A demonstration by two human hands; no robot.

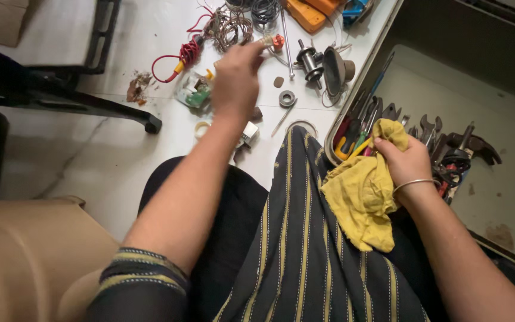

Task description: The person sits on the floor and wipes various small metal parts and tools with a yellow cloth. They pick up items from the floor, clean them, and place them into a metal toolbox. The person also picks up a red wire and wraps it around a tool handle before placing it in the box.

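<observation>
My left hand (236, 77) reaches forward over the white floor and pinches a small metal part with an orange end (272, 42) between its fingertips. Under it lie a green circuit board (193, 92), a red wire (180, 58) and a coil of thin wire (230, 27). My right hand (405, 162), with a thin bangle on the wrist, grips a yellow cloth (362, 197) that hangs over my lap. It rests at the edge of a grey tool tray (353, 89).
The tray holds screwdrivers (353, 134), pliers and spanners (427, 128). A small motor (310, 59), a dark cup-shaped part (335, 70), a metal ring (287, 98) and orange tool bodies (308, 13) lie on the floor. A black chair leg (108, 110) stands left, a tan seat (25, 256) at lower left.
</observation>
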